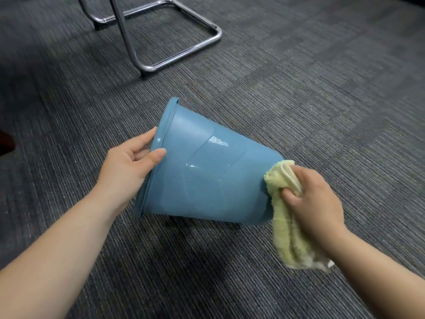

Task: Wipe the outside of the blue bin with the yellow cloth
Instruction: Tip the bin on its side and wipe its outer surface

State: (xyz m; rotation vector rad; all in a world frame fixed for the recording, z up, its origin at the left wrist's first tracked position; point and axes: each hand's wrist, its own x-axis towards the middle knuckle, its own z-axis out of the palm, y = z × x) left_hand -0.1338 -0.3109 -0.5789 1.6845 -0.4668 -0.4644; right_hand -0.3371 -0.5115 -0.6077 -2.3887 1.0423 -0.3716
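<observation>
Blue bin (207, 180) tipped on its side above the carpet (322, 88), a hand at each end

The left hand (125, 166) grips the bin's rim, thumb curled over the outer lip and fingers tucked inside the mouth; the right hand (315, 199) is closed tight around the bunched yellow cloth (287, 231), pressing its upper end against the bin's narrow base while the rest hangs down. The bin is smooth, glossy plastic, tapering from wide mouth to small bottom; the cloth is fluffy terry; the carpet is grey and ribbed, with a chrome tubular chair frame (161, 33) beyond
</observation>
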